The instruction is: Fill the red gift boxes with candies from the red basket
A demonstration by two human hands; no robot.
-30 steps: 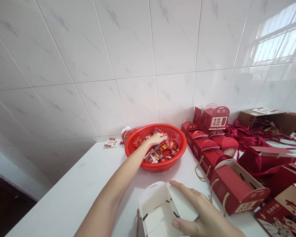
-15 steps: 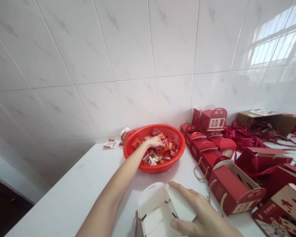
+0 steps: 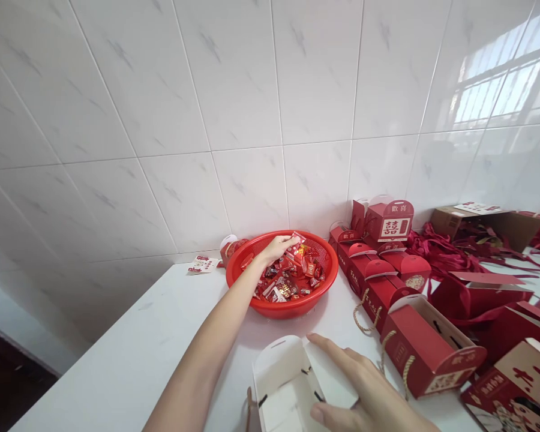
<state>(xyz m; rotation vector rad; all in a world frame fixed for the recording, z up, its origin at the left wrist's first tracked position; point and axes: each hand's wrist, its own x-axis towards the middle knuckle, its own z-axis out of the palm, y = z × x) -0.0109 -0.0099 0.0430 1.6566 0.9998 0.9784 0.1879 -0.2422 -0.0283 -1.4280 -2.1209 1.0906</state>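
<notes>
We hold a red packet (image 3: 298, 242) over the basket (image 3: 288, 308).
Head view: our left hand (image 3: 278, 248)'s fingers clamp the packet; the basket sits at 12 o'clock from the open box (image 3: 284, 393), whose side flap (image 3: 330, 366) our right hand (image 3: 369, 384)'s fingers clasp. Red boxes (image 3: 381, 287) stand at the basket's 3 o'clock.

The person's left forearm (image 3: 204, 360) is bare and slender, smooth in outline, widest toward the elbow and tapering evenly to a narrow wrist (image 3: 261, 258). The left hand (image 3: 279, 247) is bare too, as is the right hand (image 3: 369, 384), with its long, slim index finger (image 3: 333, 351) and round-tipped thumb (image 3: 327, 414).
</notes>
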